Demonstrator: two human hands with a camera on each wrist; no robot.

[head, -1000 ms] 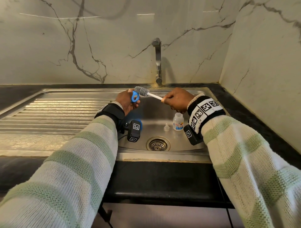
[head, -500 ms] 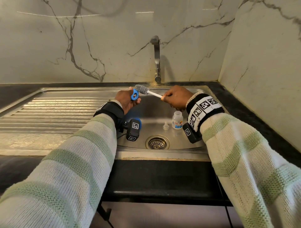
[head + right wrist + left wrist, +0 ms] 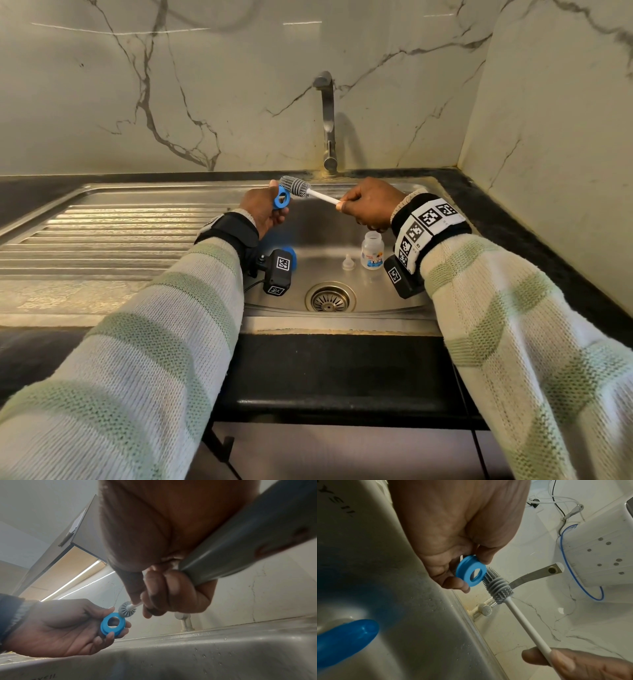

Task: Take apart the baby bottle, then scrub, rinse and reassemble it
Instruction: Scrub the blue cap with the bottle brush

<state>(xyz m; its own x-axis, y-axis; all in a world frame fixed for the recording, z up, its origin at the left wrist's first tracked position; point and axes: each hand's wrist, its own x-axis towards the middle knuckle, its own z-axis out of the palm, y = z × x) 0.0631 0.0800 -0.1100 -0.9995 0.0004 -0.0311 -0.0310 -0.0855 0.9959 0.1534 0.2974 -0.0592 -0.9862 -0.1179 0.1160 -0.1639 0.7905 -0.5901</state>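
My left hand (image 3: 262, 209) pinches the blue collar ring (image 3: 281, 198) by its rim. My right hand (image 3: 371, 205) is clenched round the white handle of the bottle brush (image 3: 301, 189), its grey bristles touching the ring's outer edge. Below my right fingers, in the sink (image 3: 342, 240), the bottle (image 3: 371, 255) stands upright with the teat (image 3: 347, 263) just beside it. The tap (image 3: 327, 120) rises beyond the brush.

Evenly and softly lit in the head view, with pale streaks of glare on the far marble wall (image 3: 205, 85) and a soft shadow right of the tap (image 3: 327, 120). Strongly bowed toward the edges by the wide lens. Dimmer and grainier at the wrists: blurred near sink wall (image 3: 376, 574), bright light strip (image 3: 82, 573) far left.
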